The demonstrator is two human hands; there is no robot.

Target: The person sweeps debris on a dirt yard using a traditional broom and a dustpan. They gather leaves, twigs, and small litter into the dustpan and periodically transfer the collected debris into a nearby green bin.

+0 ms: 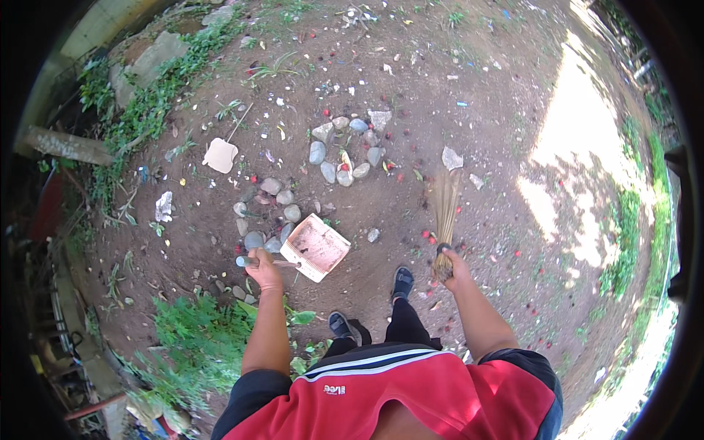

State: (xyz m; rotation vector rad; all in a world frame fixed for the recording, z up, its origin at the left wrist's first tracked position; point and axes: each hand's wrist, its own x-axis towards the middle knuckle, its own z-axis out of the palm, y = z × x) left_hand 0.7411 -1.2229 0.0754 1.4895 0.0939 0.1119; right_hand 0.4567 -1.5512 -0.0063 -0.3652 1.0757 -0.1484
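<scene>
My left hand [266,269] is closed around the handle of a pale dustpan [318,246], whose pan hangs in front of me with dark specks of dirt inside. In my right hand [456,271] is a stick broom [446,206], gripped at its bound end, bristles pointing away from me. A ring of stones [317,153] lies on the soil ahead, with leaves and a red fruit within it. Next to the dustpan's far left side is a second ring of stones [270,186]. Small red fruits [429,236] are scattered near the broom.
Bare soil [374,297] with litter spreads around my sandalled feet. A leafy green plant [203,330] grows close on my left. Further off lie a flat pale piece with a stick [220,155], a loose rock [452,158] and a log [69,145]. Grass [624,247] edges the right side.
</scene>
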